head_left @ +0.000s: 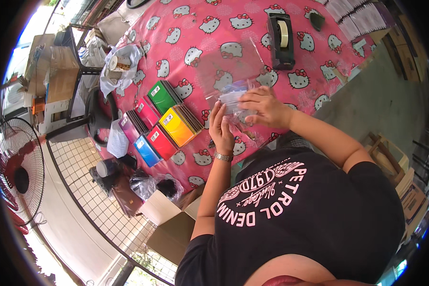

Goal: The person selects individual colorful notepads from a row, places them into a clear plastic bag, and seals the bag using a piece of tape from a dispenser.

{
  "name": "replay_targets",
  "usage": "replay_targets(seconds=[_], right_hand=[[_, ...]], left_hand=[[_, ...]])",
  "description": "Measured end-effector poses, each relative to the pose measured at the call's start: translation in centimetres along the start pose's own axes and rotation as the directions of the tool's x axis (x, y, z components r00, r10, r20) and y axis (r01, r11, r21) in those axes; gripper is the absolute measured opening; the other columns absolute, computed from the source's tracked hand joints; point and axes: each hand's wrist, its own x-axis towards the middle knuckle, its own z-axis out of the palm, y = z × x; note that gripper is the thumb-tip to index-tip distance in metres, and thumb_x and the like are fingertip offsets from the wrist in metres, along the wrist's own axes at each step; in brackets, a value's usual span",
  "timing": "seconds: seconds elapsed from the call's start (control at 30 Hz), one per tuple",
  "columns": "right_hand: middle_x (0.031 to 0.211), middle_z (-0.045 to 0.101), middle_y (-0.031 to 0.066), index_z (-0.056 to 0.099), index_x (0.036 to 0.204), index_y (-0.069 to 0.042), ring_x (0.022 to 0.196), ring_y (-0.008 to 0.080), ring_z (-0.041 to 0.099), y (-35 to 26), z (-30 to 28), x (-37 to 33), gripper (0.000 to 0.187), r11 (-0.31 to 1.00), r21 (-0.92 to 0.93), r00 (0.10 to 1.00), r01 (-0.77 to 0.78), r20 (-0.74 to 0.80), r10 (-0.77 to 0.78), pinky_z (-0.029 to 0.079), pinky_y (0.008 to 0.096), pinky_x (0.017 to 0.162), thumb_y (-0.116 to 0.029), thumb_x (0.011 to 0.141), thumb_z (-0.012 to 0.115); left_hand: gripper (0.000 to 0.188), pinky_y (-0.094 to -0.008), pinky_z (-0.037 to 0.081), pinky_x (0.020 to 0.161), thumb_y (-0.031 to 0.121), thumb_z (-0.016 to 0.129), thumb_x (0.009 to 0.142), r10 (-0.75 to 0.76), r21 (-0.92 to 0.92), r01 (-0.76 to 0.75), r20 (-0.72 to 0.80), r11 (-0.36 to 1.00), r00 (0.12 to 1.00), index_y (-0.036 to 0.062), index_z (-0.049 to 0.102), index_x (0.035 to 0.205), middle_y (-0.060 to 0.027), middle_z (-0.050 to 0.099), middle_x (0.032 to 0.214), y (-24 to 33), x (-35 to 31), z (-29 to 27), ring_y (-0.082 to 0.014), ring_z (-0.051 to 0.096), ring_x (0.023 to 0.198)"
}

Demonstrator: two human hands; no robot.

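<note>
Near the table's [252,28] front edge, both hands gripped a clear plastic bag [233,97], the left hand [221,128] curled under it and the right hand [262,106] closed over its top, with coloured notebooks [164,121] beside them and a tape dispenser [281,40] beyond.

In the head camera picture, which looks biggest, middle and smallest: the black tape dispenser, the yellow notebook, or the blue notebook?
1. Black tape dispenser, largest.
2. Yellow notebook, only a little smaller; the fisheye bend makes this pair unsure.
3. Blue notebook, smallest, partly covered by its red neighbour.
</note>
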Motion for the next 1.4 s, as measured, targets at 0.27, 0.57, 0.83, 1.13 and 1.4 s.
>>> replay_targets(seconds=[0.27,0.57,0.83,1.13,1.4], right_hand=[[0.131,0.055,0.0114,0.068,0.106,-0.011,0.115,0.0266,0.054,1.6,-0.6,0.2,0.036,0.992,-0.09,0.914,0.094,-0.386,-0.122,0.038,0.0395,0.098,-0.04,0.085,0.068],[0.082,0.06,0.0058,0.068,0.085,0.0,0.062,0.0148,0.056,12.8,-3.3,-0.9,0.015,0.63,0.706,0.348,-0.323,-0.53,0.773,0.047,0.0277,0.062,-0.015,0.087,0.068],[0.077,0.053,0.0004,0.056,0.097,-0.008,0.057,0.0086,0.047,11.5,1.7,-3.2,0.006,-0.075,0.997,0.498,0.015,0.057,0.866,0.04,0.0224,0.052,-0.004,0.092,0.055],[0.082,0.064,0.0161,0.063,0.088,-0.003,0.073,0.0353,0.063,0.2,0.5,6.0,0.019,0.926,-0.006,0.923,-0.377,0.084,0.376,0.051,0.0431,0.068,-0.019,0.078,0.064],[0.098,0.065,0.0106,0.065,0.106,-0.006,0.096,0.0301,0.063,3.9,1.0,4.8,0.045,0.962,0.118,0.961,-0.245,-0.102,0.257,0.048,0.0422,0.084,-0.033,0.072,0.078]], left_hand=[[0.04,-0.0476,0.036,0.102,0.028,0.059,0.087,0.257,0.58,-0.452,0.388,0.678,0.885,0.0068,0.064,0.12,-0.0156,0.053,0.121,1.7,1.6,-1.1,-0.0364,0.045,0.12],[0.066,-0.0498,0.034,0.108,0.042,0.068,0.083,0.244,0.582,-0.504,0.469,0.638,0.849,0.0051,0.05,0.134,-0.0256,0.046,0.135,1.6,0.3,0.4,-0.042,0.039,0.131],[0.07,-0.0529,0.032,0.109,0.038,0.075,0.077,0.279,0.607,-0.524,0.456,0.597,0.845,0.0173,0.048,0.138,-0.0292,0.041,0.137,1.5,-0.6,1.4,-0.0461,0.037,0.131],[0.06,-0.0471,0.049,0.095,0.017,0.074,0.076,0.306,0.595,-0.447,0.329,0.668,0.894,0.0176,0.054,0.132,-0.0278,0.037,0.131,1.5,-0.7,1.7,-0.046,0.042,0.125],[0.026,-0.0402,0.053,0.081,0.009,0.072,0.072,0.282,0.474,-0.599,0.581,0.645,0.763,0.0112,0.068,0.098,-0.0131,0.057,0.119,3.2,3.1,-2.5,-0.0325,0.057,0.114]])
